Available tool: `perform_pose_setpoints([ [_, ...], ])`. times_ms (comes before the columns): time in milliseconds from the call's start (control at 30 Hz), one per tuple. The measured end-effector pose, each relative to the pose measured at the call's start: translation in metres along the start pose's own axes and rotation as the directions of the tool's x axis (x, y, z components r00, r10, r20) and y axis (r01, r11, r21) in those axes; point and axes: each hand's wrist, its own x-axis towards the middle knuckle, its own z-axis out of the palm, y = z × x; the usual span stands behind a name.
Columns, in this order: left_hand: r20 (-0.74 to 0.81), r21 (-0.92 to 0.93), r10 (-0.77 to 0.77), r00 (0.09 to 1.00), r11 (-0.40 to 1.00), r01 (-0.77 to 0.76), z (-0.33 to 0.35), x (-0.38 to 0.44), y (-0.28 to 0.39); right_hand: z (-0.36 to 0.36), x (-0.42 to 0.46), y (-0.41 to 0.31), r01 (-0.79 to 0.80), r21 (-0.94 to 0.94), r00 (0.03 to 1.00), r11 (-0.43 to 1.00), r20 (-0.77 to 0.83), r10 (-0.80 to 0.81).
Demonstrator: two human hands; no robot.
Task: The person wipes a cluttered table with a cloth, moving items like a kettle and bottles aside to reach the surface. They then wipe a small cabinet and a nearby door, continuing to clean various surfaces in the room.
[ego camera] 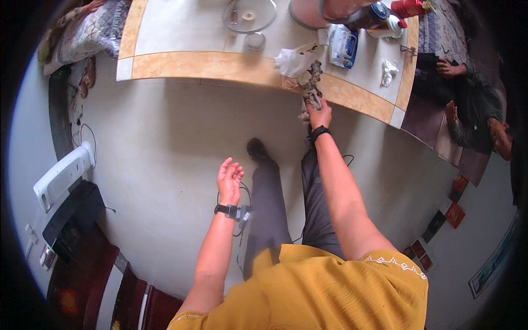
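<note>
My right hand is closed around a bunched, mottled grey-brown cloth at the front edge of the table. Dark and pale lumps run up from the grip onto the tabletop; whether they belong to the cloth or are scraps, I cannot tell. Touching them is a crumpled white tissue. My left hand hangs over the floor, palm up, fingers loosely apart and holding nothing. A black wristband sits on each wrist, and a small device with a cable is by the left one.
On the table are a round glass turntable, a small round glass dish, a wet-wipes pack, crumpled tissue, a black clip and bottles. A person sits at right. A white appliance stands left.
</note>
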Motion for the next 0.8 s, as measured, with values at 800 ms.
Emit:
perform_pose_setpoints([
  [800, -0.099, -0.154, 0.045, 0.994, 0.986, -0.060, -0.131, -0.016, 0.070, 0.168, -0.038, -0.193, -0.005, -0.136, 1.000, 0.991, -0.020, 0.002],
])
